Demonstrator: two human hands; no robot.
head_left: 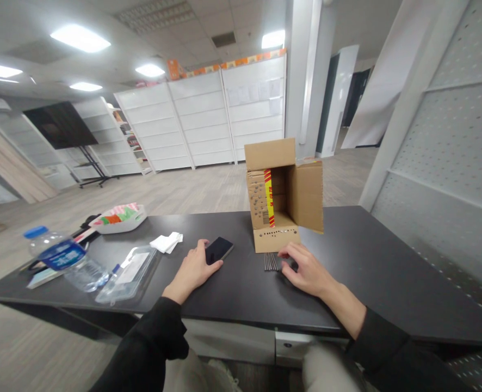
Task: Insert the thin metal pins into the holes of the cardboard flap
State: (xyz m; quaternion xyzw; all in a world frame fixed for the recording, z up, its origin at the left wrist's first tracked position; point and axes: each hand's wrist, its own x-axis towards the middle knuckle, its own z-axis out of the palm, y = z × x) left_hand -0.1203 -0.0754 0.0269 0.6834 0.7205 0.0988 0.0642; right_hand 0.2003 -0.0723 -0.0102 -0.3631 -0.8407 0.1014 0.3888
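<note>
My left hand (pixel 194 267) lies on the desk around the near end of a black smartphone (pixel 221 250), with thumb and fingers on opposite edges. My right hand (pixel 306 268) is beside a row of thin metal pieces, like nails or screws (pixel 271 262), its fingers curled. A gap shows between thumb and forefinger, with nothing visible in it. Behind the row stands an open cardboard box (pixel 259 201), its mouth facing me and its flaps spread. Dark dots or holes mark its left side and the lower flap (pixel 277 241); yellow-red tape runs down it.
On the dark desk (pixel 371 261), left of my hands, are a clear plastic case (pixel 130 275), folded white tissue (pixel 166 242), a tilted water bottle (pixel 67 258) and a white basket (pixel 122 222) of colourful packets. A perforated panel (pixel 449 147) rises at the right.
</note>
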